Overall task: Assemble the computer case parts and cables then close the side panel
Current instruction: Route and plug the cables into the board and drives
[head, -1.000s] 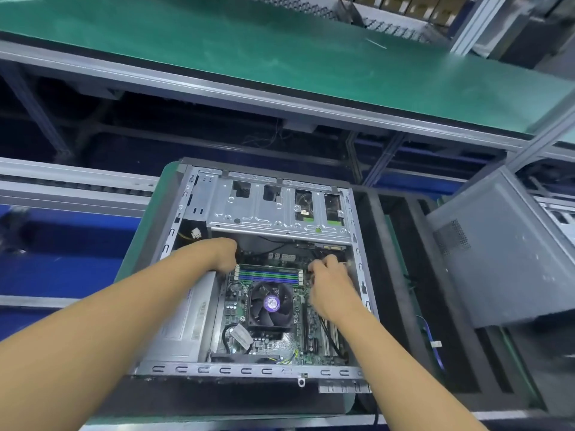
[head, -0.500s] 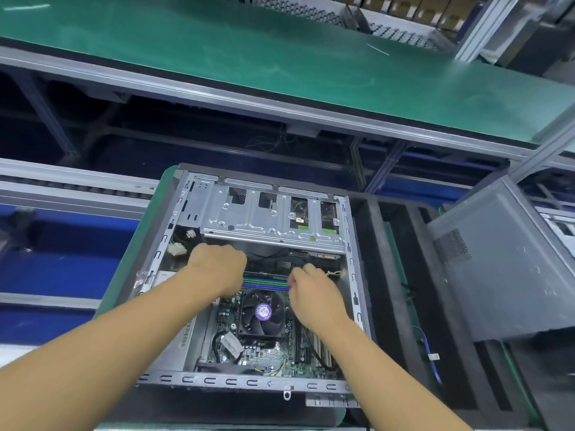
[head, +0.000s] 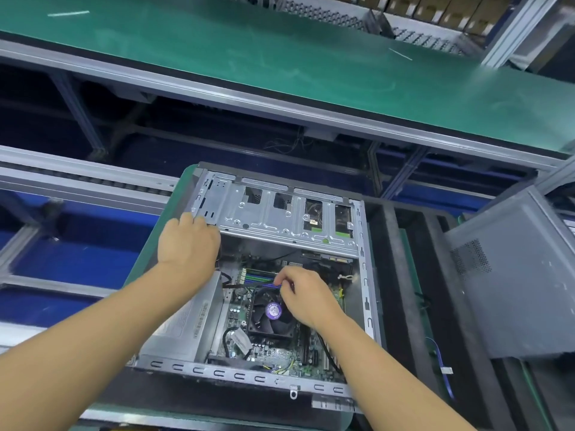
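Two bare hands work inside one open computer case (head: 217, 373), which lies on its side with the open face up, the drive cage (head: 280, 220) at its far end and the power supply (head: 183, 321) along its left wall. The right hand (head: 306, 298) hovers over the board just beyond the single cooler fan (head: 272, 312), with thumb and forefinger (head: 280, 279) pinched together on one thin black cable (head: 241, 285). From that pinch the cable runs leftward, its long axis lying across the case and over the memory slots (head: 258, 276), towards the gap between the power supply and the drive cage. The left hand (head: 188, 241) sits over that gap at the cage's near left corner. Its back faces the camera and its fingertips reach onto the cage metal. Whether its fingers hold the cable's other end or only brace there, I cannot tell, since the palm hides it. By my reading the next move turns on this line: the right hand is nearer the free end and the left nearer the hidden end, so the slack would be drawn or tucked sideways rather than towards the person. Four cut-out windows show in the cage. One side panel (head: 510, 275) stands tilted outside the case, well apart on the right, so closing is not yet begun. One green belt (head: 280, 42) runs across the far side.
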Available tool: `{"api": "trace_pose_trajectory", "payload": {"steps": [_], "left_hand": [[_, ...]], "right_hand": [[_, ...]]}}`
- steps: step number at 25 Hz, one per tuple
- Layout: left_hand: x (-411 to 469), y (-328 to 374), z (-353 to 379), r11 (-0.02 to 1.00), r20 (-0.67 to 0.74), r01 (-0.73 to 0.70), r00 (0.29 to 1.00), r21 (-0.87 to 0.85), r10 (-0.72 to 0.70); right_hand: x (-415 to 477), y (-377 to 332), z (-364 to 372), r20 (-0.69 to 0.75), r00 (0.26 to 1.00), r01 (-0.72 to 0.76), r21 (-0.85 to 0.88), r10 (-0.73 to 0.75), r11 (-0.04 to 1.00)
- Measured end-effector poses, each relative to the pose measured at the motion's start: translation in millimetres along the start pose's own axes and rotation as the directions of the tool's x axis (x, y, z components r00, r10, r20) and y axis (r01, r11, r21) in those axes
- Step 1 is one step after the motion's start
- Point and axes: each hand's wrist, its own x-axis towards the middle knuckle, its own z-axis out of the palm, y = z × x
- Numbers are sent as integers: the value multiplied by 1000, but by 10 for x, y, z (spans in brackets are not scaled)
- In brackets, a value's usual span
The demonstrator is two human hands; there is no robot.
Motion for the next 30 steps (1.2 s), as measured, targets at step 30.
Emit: {"api": "trace_pose_trajectory", "payload": {"steps": [30], "left_hand": [[464,1006,361,606,100,-221,887,-764,450]], "right_hand": [[-194,159,161,320,869,-415,56,378,908]]}}
